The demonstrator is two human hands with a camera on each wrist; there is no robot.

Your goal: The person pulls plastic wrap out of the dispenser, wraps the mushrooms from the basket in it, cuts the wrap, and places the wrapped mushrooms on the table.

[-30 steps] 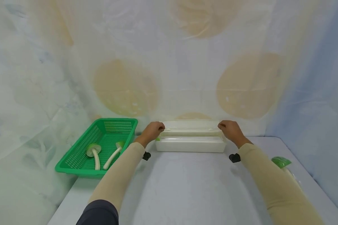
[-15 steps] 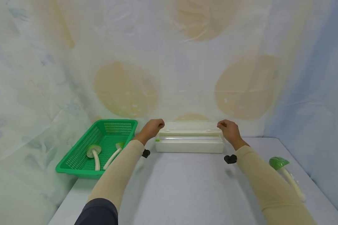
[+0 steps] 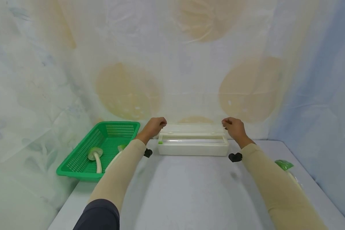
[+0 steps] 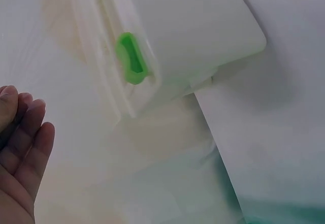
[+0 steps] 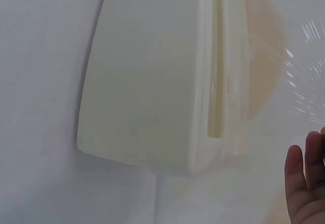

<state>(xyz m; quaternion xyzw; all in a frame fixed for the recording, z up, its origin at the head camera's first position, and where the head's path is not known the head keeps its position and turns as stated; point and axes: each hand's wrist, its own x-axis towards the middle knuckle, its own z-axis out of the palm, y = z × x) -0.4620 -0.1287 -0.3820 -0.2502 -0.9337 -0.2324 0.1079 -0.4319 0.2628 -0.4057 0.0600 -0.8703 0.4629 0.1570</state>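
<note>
A long white cling film dispenser [image 3: 193, 150] stands at the far edge of the table, its clear lid raised at the back. A small green slider [image 4: 133, 59] sits at its left end. My left hand [image 3: 153, 128] is up beyond the dispenser's left corner, thumb and fingertips pinched together. My right hand [image 3: 236, 130] mirrors it at the right corner, also pinching. Clear cling film [image 5: 311, 64] stretches beside the right fingertips, showing as creases and glints in the right wrist view. The film between the hands is nearly invisible in the head view.
To the left, a green plastic basket [image 3: 63, 171] holds two white-stemmed mushrooms [image 3: 95, 154] with green caps, one partly behind my left sleeve. Another green-capped mushroom [image 3: 284, 164] lies at the right, partly behind my right sleeve. A patterned sheet [image 3: 195, 76] hangs behind the table.
Both hands have risen slightly above the dispenser, fingertips still pinched. The dispenser has stayed in place.
</note>
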